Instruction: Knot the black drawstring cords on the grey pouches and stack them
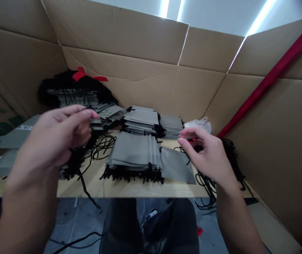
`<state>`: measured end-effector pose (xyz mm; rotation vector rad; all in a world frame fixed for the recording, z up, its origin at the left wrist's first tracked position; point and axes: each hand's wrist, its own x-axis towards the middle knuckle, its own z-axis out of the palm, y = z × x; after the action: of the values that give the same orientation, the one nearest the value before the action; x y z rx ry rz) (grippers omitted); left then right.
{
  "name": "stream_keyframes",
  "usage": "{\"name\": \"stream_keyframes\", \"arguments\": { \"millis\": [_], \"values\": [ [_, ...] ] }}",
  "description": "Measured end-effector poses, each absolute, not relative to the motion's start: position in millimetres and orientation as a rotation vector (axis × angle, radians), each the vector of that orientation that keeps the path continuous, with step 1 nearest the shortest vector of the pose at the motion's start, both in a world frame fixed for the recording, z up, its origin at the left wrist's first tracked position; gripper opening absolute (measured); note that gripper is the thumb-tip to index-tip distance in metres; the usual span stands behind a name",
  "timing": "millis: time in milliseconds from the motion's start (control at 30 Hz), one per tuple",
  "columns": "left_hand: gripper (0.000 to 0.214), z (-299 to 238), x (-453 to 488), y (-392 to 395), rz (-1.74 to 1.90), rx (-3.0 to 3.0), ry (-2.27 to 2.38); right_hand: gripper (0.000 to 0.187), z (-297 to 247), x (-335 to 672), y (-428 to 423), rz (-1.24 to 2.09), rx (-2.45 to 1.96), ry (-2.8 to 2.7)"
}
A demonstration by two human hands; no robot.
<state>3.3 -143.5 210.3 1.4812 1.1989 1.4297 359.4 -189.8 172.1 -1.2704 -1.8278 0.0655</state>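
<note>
My left hand (58, 135) is raised over the left side of the wooden table (108, 187), its fingers pinched together on a thin black cord (83, 185) that trails down past the table's front edge. My right hand (206, 153) hovers at the right, fingers curled and close together above a tangle of black cords (206, 181); whether it holds one I cannot make out. Between the hands lies a stack of grey drawstring pouches (135, 151), and a single flat grey pouch (176, 165) lies beside it.
More grey pouch stacks (151, 121) sit behind, and a tall bundle tied with a red ribbon (80, 74) stands at the back left. Cardboard walls (145, 46) enclose the table. A crumpled white plastic bag (199, 123) lies at the back right. My knees are below the table edge.
</note>
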Motion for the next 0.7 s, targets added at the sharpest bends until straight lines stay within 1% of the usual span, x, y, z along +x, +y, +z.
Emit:
{"name": "stream_keyframes", "arguments": {
  "millis": [33,67,100,133,167,200,267,333,433,567,700],
  "values": [
    [0.019,214,-6,-134,1.493,1.529,1.366,0.018,163,369,-187,0.082,-1.398,-1.908],
    [0.024,215,-13,-125,1.496,1.66,1.635,0.02,153,379,-181,0.116,-1.532,-2.033],
    [0.031,214,-18,-114,1.383,1.845,1.905,0.018,142,388,-174,0.164,-1.588,-2.104],
    [0.032,210,-23,-102,1.306,1.939,2.019,0.015,130,397,-164,0.203,-1.62,-2.159],
    [0.03,204,-26,-89,1.254,1.992,2.077,0.017,117,404,-151,0.238,-1.642,-2.216],
    [0.029,196,-28,-76,1.188,2.05,2.136,0.024,104,411,-137,0.262,-1.665,-2.26],
    [0.032,175,-28,-50,0.991,2.163,2.215,0.03,79,421,-108,0.286,-1.726,-2.299],
    [0.033,152,-25,-28,0.789,2.273,2.204,0.039,58,428,-83,0.321,-1.765,-2.327],
    [0.032,122,-16,-10,0.642,2.422,2.155,0.042,37,435,-60,0.391,-1.782,-2.373],
    [0.042,106,-3,-8,0.65,2.605,1.987,0.034,30,448,-55,0.442,-1.763,-2.394],
    [0.048,116,11,-18,0.719,2.683,1.752,0.03,42,463,-63,0.441,-1.719,-2.359]
  ]
}}
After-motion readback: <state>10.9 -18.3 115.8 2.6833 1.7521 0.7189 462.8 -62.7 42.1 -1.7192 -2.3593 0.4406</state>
